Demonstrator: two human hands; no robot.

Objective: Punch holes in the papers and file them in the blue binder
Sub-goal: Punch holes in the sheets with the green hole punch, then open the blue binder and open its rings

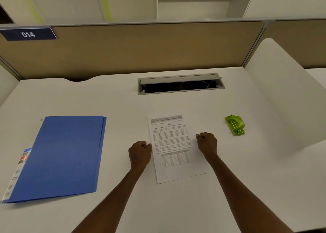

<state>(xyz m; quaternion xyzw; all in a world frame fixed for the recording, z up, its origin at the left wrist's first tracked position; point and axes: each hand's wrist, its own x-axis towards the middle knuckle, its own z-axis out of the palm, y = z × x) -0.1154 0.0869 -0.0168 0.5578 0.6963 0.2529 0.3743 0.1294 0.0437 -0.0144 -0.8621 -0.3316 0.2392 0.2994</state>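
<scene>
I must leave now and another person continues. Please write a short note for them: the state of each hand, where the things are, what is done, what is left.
Left hand: fingers curled, at the left edge of the papers; a pinch cannot be confirmed.
Right hand: fingers curled, at the papers' right edge, likewise unclear.
Papers lie flat mid-desk.
Blue binder lies closed to the left.
Green hole punch sits to the right, untouched.
Done: nothing visible.
Left: punch holes, open binder, file papers.
</scene>
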